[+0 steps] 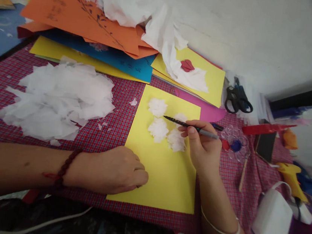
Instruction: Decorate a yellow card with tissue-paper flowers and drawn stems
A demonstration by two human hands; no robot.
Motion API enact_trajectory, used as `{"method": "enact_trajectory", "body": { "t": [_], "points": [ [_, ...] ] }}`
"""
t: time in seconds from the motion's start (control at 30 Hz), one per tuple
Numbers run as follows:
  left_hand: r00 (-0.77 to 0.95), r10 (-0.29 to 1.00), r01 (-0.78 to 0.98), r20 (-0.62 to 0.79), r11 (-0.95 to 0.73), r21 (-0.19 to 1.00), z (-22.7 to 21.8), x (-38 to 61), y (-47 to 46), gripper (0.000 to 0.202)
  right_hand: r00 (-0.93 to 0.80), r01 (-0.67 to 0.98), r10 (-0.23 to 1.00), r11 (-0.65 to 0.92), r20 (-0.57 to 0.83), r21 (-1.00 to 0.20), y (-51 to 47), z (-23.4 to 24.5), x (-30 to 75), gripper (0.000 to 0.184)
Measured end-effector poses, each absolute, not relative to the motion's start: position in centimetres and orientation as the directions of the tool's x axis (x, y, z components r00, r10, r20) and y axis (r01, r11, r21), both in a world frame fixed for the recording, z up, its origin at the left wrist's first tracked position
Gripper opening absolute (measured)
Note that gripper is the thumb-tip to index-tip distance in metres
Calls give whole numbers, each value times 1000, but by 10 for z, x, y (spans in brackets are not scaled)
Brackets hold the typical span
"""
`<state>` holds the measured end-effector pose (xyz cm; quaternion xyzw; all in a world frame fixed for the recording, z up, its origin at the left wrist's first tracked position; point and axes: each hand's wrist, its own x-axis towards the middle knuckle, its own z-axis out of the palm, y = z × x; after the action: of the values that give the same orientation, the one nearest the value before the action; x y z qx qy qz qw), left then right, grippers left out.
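Observation:
A yellow sheet of paper [163, 175] lies on the red checked tablecloth, with several white tissue puffs [158, 129] stuck near its top. My right hand [204, 149] is closed round a grey pen [191, 127], whose dark tip points left between the puffs, just above the sheet. My left hand [118, 171] rests on the sheet's lower left edge with fingers curled in, pressing the paper down. A braided red cord circles my left wrist and a thin white bangle my right forearm.
A heap of torn white tissue [58, 99] lies at the left. Orange, blue and yellow sheets [98, 30] are stacked at the back. Black scissors [236, 98], a paint palette [235, 142], a yellow glue gun [292, 177] and a white device [272, 222] crowd the right side.

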<state>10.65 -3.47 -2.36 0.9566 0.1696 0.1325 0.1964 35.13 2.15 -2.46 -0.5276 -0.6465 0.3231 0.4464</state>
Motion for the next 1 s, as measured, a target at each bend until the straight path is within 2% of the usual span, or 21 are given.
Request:
{"method": "enact_trajectory", "body": {
  "t": [0.17, 0.43, 0.73, 1.0],
  "points": [
    [905, 378, 264, 195, -859, 440, -26, 107, -34, 18, -43, 380, 964, 260, 264, -888, 21, -22, 350, 14],
    [905, 376, 259, 199, -858, 443, -26, 106, -35, 21, 180, 371, 905, 300, 385, -879, 23, -13, 353, 17],
    [910, 377, 272, 173, -857, 439, -29, 105, -36, 20, 142, 383, 928, 271, 346, -883, 23, -15, 352, 17],
    [899, 386, 264, 207, -855, 447, -27, 106, -35, 23, 102, 318, 929, 309, 356, -897, 23, -18, 352, 13]
  ]
}}
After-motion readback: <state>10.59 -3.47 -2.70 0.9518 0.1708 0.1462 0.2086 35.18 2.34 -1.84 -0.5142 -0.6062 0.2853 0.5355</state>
